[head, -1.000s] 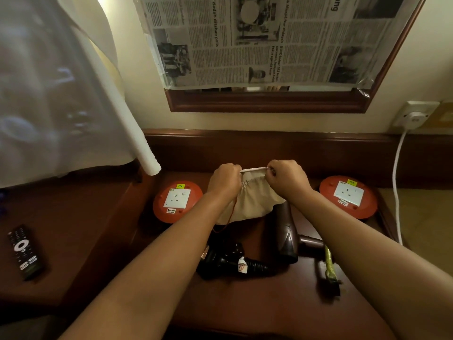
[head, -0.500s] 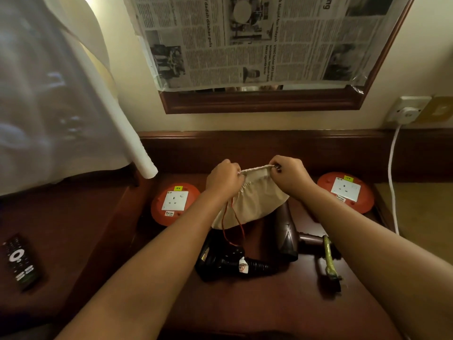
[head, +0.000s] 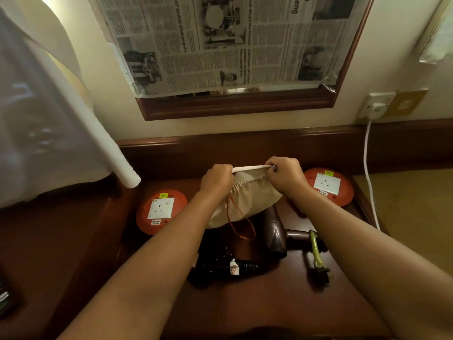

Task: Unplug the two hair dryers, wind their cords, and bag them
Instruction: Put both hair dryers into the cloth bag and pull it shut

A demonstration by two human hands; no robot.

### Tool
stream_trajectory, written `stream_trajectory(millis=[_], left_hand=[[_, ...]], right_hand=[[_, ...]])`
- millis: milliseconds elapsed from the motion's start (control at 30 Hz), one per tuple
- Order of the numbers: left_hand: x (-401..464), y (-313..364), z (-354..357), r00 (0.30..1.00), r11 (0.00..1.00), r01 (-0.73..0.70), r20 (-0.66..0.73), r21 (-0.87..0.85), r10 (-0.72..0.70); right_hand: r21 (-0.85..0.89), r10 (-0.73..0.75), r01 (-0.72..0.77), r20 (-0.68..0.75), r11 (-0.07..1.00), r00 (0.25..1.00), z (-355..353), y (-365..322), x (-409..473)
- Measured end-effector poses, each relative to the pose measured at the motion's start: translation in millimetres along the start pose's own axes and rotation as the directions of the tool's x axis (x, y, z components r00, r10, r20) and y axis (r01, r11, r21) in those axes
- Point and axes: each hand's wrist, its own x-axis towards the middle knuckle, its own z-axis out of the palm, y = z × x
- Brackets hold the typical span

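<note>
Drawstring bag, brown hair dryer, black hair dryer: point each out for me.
drawstring bag [head: 247,202], head view, on the beige cloth below the gathered mouth.
brown hair dryer [head: 275,233], head view, on its barrel.
black hair dryer [head: 215,269], head view, on its dark body left of the white tag.

"M4" is seen handwritten on the yellow sticker [head: 163,195] of the left red socket disc [head: 161,212]. "USNO" and "ditahan polis" are made out on the newspaper [head: 228,42]; other labels stay unreadable.
</note>
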Motion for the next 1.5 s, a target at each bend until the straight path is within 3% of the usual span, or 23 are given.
stream_trajectory(millis=[200,433,800,967,1067,1167,1300,1500], left_hand=[[6,3,5,1.000,1.000,0.023,-0.012,-0.011,-0.023],[12,1,9,0.986,0.962,0.118,-0.083,-0.245,-0.142],[7,-19,6,0.999,0.998,0.038,-0.013,0.059,-0.037],[6,-16,9,0.994,0.988,0.094,-0.046,-0.125,-0.101],[4,-8,10,0.991,0.958,0.117,-0.030,-0.263,-0.129],[3,-1,12,0.988,0.946,0.142,-0.013,-0.291,-0.152],[2,-12,14,0.989,0.970,0.144,0.017,-0.193,-0.144],[-1,-49,9,0.986,0.988,0.155,0.066,0.015,-0.156]], right_hand=[[0.034,0.066,-0.065,-0.035,0.997,0.997,-7,1,5],[0.024,0.036,-0.036,0.030,0.999,0.999,-1,8,2],[-0.012,0.000,0.000,-0.049,1.000,0.999,-22,23,1],[-0.142,0.090,-0.066,0.168,0.988,0.982,-16,27,7],[-0.208,0.021,0.054,0.345,0.977,0.939,-6,22,4],[-0.236,-0.046,0.132,0.340,0.963,0.939,11,20,0],[-0.237,-0.005,0.063,0.238,0.969,0.971,12,25,-2],[-0.313,-0.061,0.113,0.173,0.943,0.983,-19,40,4]])
